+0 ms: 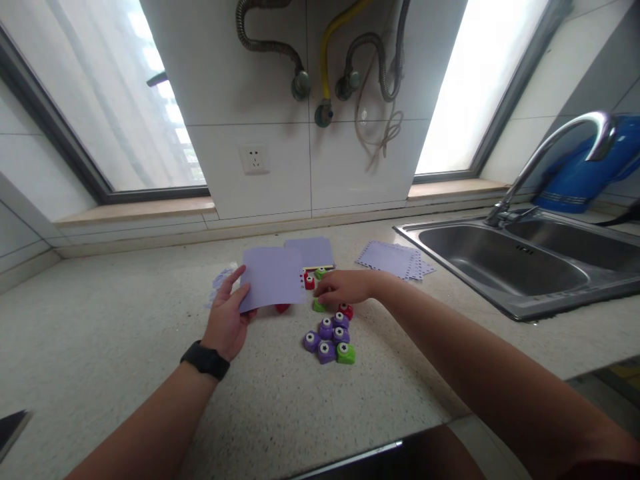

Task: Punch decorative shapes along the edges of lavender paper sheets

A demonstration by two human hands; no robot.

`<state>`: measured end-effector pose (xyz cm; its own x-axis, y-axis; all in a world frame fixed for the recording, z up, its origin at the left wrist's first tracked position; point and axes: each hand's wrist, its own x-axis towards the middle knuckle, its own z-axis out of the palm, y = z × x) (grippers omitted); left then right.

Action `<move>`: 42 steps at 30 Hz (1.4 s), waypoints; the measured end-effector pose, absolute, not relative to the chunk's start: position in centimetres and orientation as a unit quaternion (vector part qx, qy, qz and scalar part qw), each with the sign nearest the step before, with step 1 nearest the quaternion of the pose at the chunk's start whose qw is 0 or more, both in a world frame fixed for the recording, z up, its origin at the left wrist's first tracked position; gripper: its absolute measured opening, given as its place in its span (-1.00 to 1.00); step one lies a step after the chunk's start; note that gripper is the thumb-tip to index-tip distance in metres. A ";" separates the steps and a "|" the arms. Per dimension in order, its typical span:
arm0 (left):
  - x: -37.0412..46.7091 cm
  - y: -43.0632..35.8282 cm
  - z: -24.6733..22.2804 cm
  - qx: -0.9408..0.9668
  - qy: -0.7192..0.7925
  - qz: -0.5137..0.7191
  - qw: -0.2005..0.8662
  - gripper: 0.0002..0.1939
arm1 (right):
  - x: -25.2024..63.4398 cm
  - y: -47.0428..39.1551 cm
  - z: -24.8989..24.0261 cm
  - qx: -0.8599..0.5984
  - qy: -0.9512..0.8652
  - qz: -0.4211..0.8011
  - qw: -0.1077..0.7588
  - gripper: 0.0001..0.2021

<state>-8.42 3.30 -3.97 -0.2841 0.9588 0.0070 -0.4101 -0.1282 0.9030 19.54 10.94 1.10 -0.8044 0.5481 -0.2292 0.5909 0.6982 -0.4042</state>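
Observation:
A lavender sheet of paper [273, 275] is held up by its left edge in my left hand [229, 325], thumb on the front and fingers behind. Small punched holes run along the sheet's right edge. My right hand [345, 288] reaches in from the right, its fingers bent down around a green craft punch [319, 305] and partly hiding it. Just beyond are a red punch [309, 283] and another green punch [321, 273]. Nearer me, several purple punches [327, 352] cluster with a green one [345, 353] and a red one [345, 311].
Behind the held sheet lies a stack of lavender paper [313, 252]. Sheets with punched edges [387, 259] fan out at the right, before the steel sink [470, 267] and its faucet [555, 143]. Paper scraps [220, 283] lie left. A dark panel [380, 460] borders the counter's front.

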 end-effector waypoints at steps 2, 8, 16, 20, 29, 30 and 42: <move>-8.5 3.4 -4.2 0.338 0.429 0.669 0.504 -0.48 | 19.5 11.1 1.0 0.296 0.922 -0.248 0.042 -0.66; -8.7 3.4 -4.5 0.379 0.421 0.616 0.547 -0.50 | 19.6 10.7 1.2 0.310 0.895 -0.316 0.060 -0.73; -9.0 3.1 -4.1 0.447 0.409 0.542 0.583 -0.25 | 20.2 9.9 1.5 0.354 0.877 -0.324 0.040 -0.71; -8.5 3.0 -4.2 0.494 0.438 0.533 0.529 -0.29 | 20.4 9.6 1.9 0.337 0.887 -0.312 0.040 -0.63; -8.7 2.8 -4.2 0.513 0.473 0.588 0.409 -0.49 | 21.0 9.7 1.8 0.358 0.895 -0.265 0.028 -0.76; -8.9 2.8 -4.1 0.521 0.477 0.592 0.387 -0.55 | 21.1 9.7 1.9 0.366 0.892 -0.264 0.025 -0.78; -9.4 3.0 -3.6 0.442 0.483 0.705 0.273 -0.76 | 21.9 9.9 1.5 0.418 0.879 -0.229 0.014 -0.70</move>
<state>-9.41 2.97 -3.63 -0.4606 0.8114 0.3598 0.0415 -0.3853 0.9219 21.87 9.93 1.53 -0.6495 0.7292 -0.2153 0.7417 0.5453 -0.3906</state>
